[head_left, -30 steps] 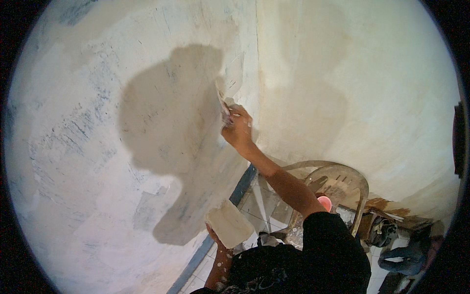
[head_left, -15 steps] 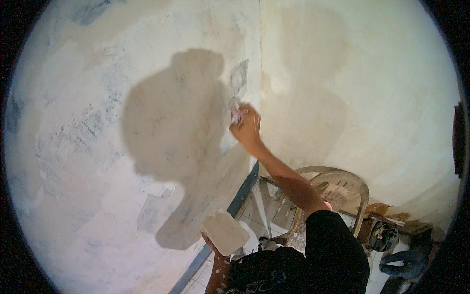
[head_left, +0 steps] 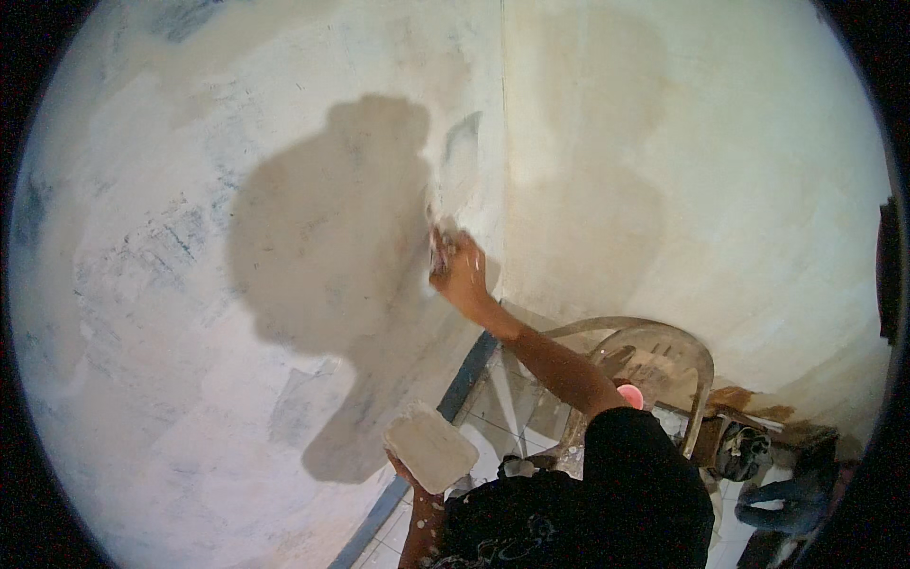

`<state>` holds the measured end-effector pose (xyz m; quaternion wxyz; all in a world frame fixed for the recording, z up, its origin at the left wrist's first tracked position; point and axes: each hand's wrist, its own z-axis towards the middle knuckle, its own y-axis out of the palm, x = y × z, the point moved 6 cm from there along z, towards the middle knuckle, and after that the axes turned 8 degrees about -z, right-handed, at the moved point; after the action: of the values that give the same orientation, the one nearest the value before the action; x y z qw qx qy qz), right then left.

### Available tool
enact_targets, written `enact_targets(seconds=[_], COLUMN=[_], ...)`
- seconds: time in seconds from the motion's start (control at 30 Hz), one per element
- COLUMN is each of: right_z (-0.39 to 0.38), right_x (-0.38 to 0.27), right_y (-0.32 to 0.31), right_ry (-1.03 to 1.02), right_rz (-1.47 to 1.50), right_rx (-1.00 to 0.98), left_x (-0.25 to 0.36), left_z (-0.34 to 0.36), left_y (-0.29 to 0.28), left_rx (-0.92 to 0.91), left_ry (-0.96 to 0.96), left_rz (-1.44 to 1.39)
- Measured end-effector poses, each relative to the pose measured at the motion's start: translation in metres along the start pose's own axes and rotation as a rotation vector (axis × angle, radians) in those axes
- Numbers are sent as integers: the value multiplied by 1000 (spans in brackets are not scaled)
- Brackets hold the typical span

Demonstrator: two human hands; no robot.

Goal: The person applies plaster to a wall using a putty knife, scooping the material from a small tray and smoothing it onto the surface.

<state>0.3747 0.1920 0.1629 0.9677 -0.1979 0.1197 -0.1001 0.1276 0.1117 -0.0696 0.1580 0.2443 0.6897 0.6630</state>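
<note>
My right hand [head_left: 462, 275] is closed around a scraper-like tool [head_left: 440, 250], smeared with pale paste and partly hidden by my fingers. It works against the patchy whitish wall [head_left: 161, 360], just left of the corner. Above the hand, a small grey patch [head_left: 463, 137] shows through the pale coat. Lower down, near my body, my left hand [head_left: 402, 470] grips a squarish board [head_left: 431, 451] from below and at its left edge. Pale paste covers the board's face, and most of my left fingers are hidden beneath it.
A stained plastic chair [head_left: 703, 365] stands at the right below the cream wall [head_left: 749, 190], with a pink round container [head_left: 629, 396] by it. A blue-grey skirting strip [head_left: 467, 379] edges the tiled floor [head_left: 502, 417]. Dark bundled items [head_left: 744, 453] lie at lower right.
My right hand has moved down and slightly left along the wall with its tool. The grey patch above it looks smaller and paler. The board in my left hand has shifted slightly left.
</note>
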Motion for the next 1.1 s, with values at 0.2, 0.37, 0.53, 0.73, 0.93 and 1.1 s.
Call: enact_targets(seconds=[0.2,0.37,0.53,0.73,0.93,1.1], right_z=[8,47,-22,50,141,72], right_x=[118,165,56,127,154,-21], right_y=[-2,22,15,-19,-11,-25], right_ry=[323,428,294,453,256,42], right_rz=[129,-10,193,292,-107,22], right_rx=[65,190,43,136,505,-90], left_x=[-8,-16,-3,-5,-5,16], left_z=[2,3,-5,2,7,5], left_y=[2,3,-1,6,0,-21], left_rx=[-37,-1,-4,0,-1,19], left_ry=[-42,-35,18,-50,-46,20], left_rz=[12,12,62,7,-4,4])
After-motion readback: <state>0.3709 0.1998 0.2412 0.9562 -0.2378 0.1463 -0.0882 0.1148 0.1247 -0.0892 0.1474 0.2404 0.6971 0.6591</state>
